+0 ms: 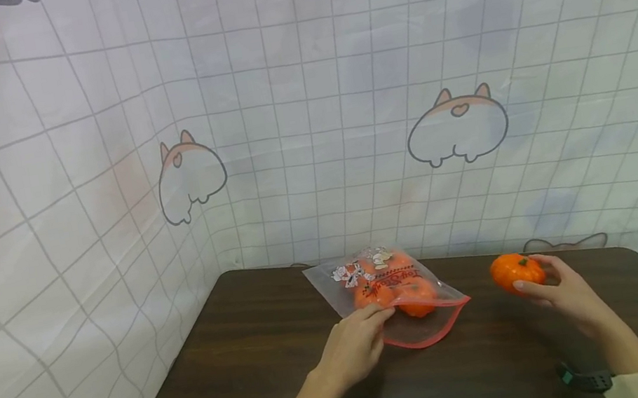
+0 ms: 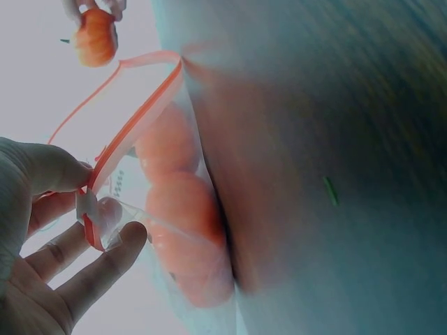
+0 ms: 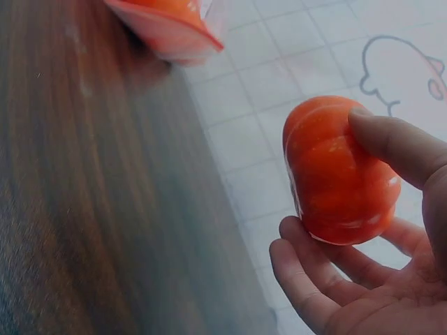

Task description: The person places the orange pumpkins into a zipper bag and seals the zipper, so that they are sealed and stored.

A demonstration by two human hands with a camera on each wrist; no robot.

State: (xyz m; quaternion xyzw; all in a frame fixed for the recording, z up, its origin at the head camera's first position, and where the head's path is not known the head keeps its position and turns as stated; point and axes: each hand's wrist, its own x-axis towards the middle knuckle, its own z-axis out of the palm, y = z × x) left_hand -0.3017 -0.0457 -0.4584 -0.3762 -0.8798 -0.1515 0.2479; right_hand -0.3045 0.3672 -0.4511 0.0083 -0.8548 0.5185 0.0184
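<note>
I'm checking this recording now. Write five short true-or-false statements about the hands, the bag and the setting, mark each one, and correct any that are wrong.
1. The right hand holds an orange pumpkin. True.
2. The left hand hangs idle, touching nothing. False: it pinches the bag at its red edge.
3. The bag holds nothing. False: more orange pumpkins are inside it.
4. The bag lies on a dark brown tabletop. True.
5. The backdrop is solid black. False: it is whitish, with grid lines and cartoon dog drawings.
</note>
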